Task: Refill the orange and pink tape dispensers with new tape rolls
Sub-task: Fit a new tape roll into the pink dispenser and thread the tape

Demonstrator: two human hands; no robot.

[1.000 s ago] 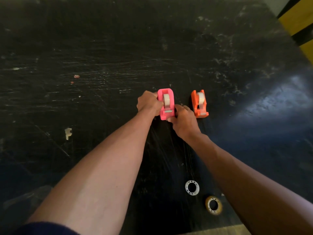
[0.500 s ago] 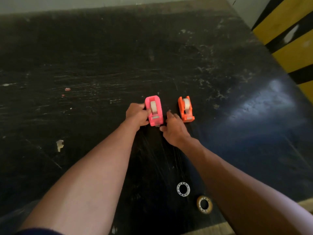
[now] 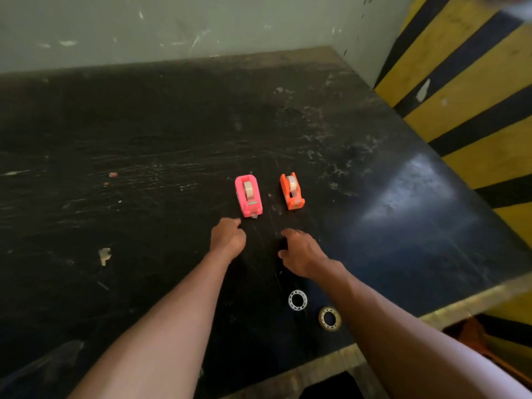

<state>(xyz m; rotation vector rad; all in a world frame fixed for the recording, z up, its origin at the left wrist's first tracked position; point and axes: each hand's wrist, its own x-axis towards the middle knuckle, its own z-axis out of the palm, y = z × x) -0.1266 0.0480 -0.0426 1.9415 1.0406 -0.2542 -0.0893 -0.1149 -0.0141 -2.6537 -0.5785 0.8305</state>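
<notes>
Two dispensers stand lengthwise just beyond my empty fingers (image 3: 288,233): pink dispenser (image 3: 248,195) nearest my curled left hand (image 3: 227,237), orange dispenser (image 3: 292,192) farther ahead of my relaxed right hand (image 3: 300,253).

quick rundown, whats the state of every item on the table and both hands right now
pink dispenser: upright on the table, roll loaded, tape end poking out the front, untouched
orange dispenser: upright, roll loaded, untouched
white ring: bare core, lying flat
yellowish ring: looks nearly spent, lying flat by the table edge
left hand: fingers curled, nothing seen in it
right hand: fingers relaxed, empty
</notes>
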